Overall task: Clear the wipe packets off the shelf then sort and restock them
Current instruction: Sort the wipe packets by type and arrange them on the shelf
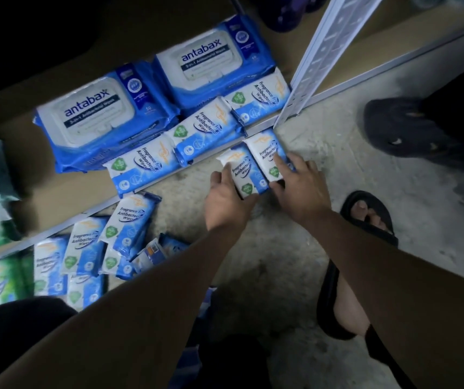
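Left hand grips 1 small wipe packet and right hand pinches a 2nd packet, both just off the shelf's front edge by the post. Whether they're coming off or going on, I'd keep them flat, labels matching the front row.

Person is showing a bare left hand and bare right hand, forearms unsleeved, and is wearing a black open-toed sandal (toes visible).
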`<action>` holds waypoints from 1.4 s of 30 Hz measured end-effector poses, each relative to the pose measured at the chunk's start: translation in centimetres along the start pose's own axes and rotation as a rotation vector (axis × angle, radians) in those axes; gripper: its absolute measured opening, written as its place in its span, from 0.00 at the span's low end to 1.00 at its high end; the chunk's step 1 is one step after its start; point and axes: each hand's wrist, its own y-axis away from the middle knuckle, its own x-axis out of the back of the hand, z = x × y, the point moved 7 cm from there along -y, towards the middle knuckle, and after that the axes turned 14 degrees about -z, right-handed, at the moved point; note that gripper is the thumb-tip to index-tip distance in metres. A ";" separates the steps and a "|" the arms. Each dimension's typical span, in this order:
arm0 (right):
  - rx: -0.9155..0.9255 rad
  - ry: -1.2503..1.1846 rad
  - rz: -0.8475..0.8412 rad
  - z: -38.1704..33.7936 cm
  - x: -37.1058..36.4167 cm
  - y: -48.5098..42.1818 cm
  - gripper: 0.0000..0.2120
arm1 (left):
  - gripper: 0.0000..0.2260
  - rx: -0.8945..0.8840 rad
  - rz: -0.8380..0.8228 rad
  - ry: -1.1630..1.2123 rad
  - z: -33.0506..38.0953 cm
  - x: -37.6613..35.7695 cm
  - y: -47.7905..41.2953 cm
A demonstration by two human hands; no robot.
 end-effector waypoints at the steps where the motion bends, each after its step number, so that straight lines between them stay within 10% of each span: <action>1: -0.001 -0.009 -0.024 -0.1 0.2 -0.2 0.30 | 0.41 0.006 -0.008 -0.021 0.3 0.1 -0.4; 17: -0.103 0.154 -0.277 -7.6 6.4 8.6 0.25 | 0.30 -0.117 -0.298 -0.662 2.4 7.7 6.0; 42: 0.177 0.196 -0.209 -26.9 10.7 23.9 0.23 | 0.26 0.114 -0.090 -0.563 -8.3 22.3 29.0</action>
